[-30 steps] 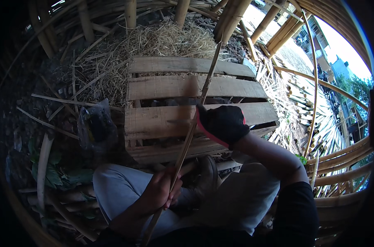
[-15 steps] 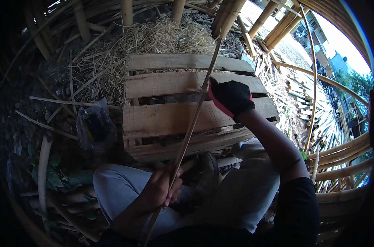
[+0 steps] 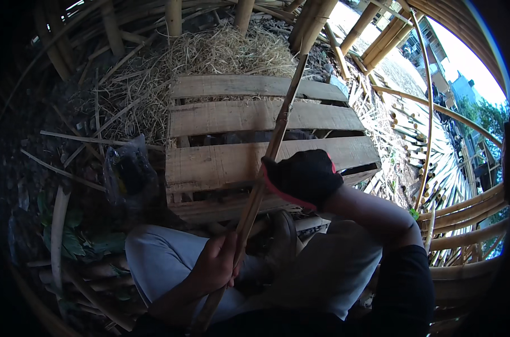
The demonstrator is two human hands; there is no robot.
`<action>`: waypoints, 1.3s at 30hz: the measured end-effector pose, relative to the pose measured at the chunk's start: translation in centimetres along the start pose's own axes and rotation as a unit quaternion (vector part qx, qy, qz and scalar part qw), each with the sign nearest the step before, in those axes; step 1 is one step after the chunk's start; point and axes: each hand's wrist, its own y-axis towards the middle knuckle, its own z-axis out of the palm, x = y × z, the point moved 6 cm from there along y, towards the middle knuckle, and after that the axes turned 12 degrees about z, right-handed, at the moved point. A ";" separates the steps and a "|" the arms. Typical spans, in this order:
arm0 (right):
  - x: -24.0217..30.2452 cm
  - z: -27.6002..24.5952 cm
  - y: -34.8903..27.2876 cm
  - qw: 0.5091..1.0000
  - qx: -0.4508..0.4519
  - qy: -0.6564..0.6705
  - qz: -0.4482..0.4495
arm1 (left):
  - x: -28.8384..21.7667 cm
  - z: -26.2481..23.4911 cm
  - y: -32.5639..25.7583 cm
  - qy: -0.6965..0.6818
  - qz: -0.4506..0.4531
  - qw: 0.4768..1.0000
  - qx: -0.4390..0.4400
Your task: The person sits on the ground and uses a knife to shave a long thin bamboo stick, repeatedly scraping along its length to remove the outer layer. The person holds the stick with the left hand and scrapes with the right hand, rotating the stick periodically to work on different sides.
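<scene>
A long, thin bamboo strip (image 3: pixel 282 121) slants from my lap up and away to the right, passing over a slatted wooden crate (image 3: pixel 221 163). My bare left hand (image 3: pixel 216 261) is closed round its lower part, above my crossed legs. Further up, my right hand (image 3: pixel 302 178), in a black glove with red edging, is closed against the strip near the crate's front edge. The glove's back hides most of its fingers. The strip's broad face shows, with a rough spot like a node above the glove.
Dry straw (image 3: pixel 232 50) is heaped behind the crate. A clear plastic bag (image 3: pixel 132 171) with something dark inside lies to its left among loose sticks. Bamboo posts (image 3: pixel 311 25) stand at the back, and many cut bamboo poles (image 3: pixel 429 163) lie at right.
My right hand has come down along the strip toward me, from over the crate's middle to its front edge. The strip has turned and shows a wider face. My left hand stays closed on it.
</scene>
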 end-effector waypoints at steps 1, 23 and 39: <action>-0.7 0.2 0.5 0.997 -0.073 0.002 0.010 | -0.1 0.0 0.2 0.016 0.004 1.000 0.004; 0.5 -2.9 -1.6 0.940 -0.265 0.209 -0.055 | 1.8 0.3 1.3 -0.197 -0.019 0.977 0.085; 3.3 -0.6 1.1 0.970 -0.212 0.044 -0.107 | 2.2 1.5 0.4 -0.364 -0.097 0.910 0.173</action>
